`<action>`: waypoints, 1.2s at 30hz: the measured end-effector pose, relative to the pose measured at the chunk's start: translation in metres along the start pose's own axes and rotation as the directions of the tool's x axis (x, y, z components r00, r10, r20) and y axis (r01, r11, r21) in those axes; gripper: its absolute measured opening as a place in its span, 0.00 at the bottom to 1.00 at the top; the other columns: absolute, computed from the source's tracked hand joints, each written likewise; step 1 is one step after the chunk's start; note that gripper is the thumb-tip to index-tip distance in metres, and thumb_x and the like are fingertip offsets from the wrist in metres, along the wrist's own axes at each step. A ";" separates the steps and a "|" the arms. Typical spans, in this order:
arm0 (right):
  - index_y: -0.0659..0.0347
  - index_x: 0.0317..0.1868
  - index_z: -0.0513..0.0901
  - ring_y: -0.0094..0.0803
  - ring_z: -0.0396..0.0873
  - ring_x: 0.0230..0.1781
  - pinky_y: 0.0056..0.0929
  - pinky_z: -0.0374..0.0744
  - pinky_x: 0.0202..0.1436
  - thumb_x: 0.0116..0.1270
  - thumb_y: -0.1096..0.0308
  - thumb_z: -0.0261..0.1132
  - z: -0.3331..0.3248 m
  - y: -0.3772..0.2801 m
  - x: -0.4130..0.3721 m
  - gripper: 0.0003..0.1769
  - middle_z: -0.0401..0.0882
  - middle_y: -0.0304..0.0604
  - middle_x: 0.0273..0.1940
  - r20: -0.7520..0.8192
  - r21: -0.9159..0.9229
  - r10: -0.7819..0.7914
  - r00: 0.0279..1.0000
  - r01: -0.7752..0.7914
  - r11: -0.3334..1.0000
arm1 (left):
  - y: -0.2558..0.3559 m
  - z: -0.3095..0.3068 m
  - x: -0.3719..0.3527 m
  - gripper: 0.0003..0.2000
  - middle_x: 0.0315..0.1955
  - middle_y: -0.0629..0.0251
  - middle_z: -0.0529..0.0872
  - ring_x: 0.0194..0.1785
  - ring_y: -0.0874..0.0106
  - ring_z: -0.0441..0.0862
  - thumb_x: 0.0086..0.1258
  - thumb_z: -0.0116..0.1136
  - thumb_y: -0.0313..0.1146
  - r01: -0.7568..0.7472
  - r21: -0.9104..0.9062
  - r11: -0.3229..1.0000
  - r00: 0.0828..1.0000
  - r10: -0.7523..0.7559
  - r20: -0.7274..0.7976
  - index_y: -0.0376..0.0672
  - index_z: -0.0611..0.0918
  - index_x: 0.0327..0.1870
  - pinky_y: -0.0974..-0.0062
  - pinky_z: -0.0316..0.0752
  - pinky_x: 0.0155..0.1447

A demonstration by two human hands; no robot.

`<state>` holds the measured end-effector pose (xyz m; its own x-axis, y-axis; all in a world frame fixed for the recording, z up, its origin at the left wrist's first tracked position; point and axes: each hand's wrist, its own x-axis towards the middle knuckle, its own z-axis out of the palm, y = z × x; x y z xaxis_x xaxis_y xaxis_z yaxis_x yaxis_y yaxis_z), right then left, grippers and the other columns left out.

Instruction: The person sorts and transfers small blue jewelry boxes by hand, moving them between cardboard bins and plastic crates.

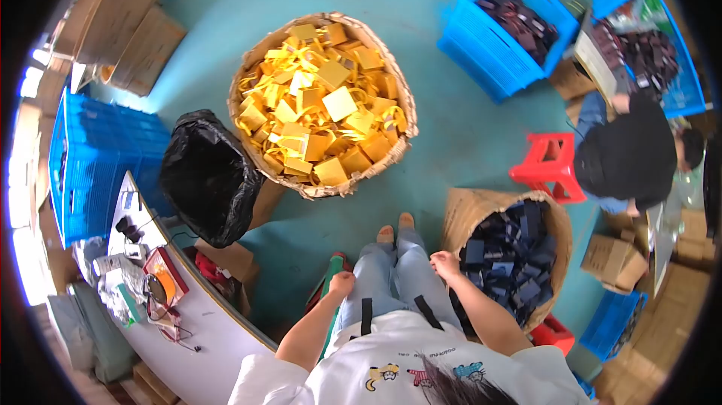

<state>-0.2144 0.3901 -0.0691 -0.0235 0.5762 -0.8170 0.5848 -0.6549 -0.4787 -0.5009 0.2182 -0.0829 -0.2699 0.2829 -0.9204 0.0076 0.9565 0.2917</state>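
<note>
My left hand (342, 283) hangs beside my left thigh with its fingers curled closed, and nothing shows in it. Close to it is a green edge (336, 263) of something partly hidden by my arm and leg. On the other side, my right hand (445, 263) is curled closed by my right thigh, also with nothing visible in it. Just right of that hand stands a large cardboard carton (460, 213) full of small dark blue boxes (511, 251). Ahead of my feet is a big round woven basket (410, 108) heaped with small yellow boxes and ribbons (316, 104).
A bin lined with a black bag (207, 179) stands left of the basket. The white table (180, 352) at left holds cables and tools. Blue crates (489, 51) with dark items are at upper right. A person in black (628, 149) sits near a red stool (549, 168).
</note>
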 end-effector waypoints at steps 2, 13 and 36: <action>0.61 0.33 0.82 0.23 0.79 0.26 0.24 0.77 0.29 0.58 0.67 0.62 0.025 -0.022 0.019 0.07 0.82 0.39 0.29 0.069 -0.257 -0.301 0.951 0.309 0.916 | 0.001 -0.001 -0.008 0.19 0.42 0.56 0.83 0.49 0.60 0.79 0.59 0.56 0.44 -0.103 0.176 0.979 0.994 0.109 -0.025 0.47 0.81 0.49 0.68 0.72 0.56; 0.56 0.41 0.79 0.43 0.76 0.46 0.40 0.76 0.49 0.57 0.58 0.59 0.207 -0.116 0.130 0.14 0.77 0.45 0.44 0.628 -0.690 -0.181 0.757 0.649 0.321 | -0.045 -0.046 0.023 0.34 0.65 0.44 0.55 0.63 0.44 0.61 0.56 0.57 0.51 0.089 0.345 0.934 0.979 -0.019 -0.203 0.63 0.61 0.65 0.51 0.66 0.60; 0.60 0.64 0.63 0.49 0.50 0.69 0.47 0.58 0.67 0.60 0.53 0.55 0.575 -0.017 0.400 0.33 0.51 0.51 0.69 0.630 -0.529 0.230 0.742 0.627 -0.572 | -0.132 -0.198 0.074 0.31 0.63 0.41 0.56 0.60 0.44 0.62 0.49 0.62 0.45 0.097 0.155 0.983 0.976 -0.064 -0.207 0.61 0.70 0.59 0.52 0.64 0.59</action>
<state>-0.6996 0.3503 -0.5726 -0.3933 -0.0312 -0.9189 0.0799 0.9945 -0.0679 -0.7128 0.0991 -0.1382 -0.4632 0.2005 -0.8633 0.1303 0.9789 0.1575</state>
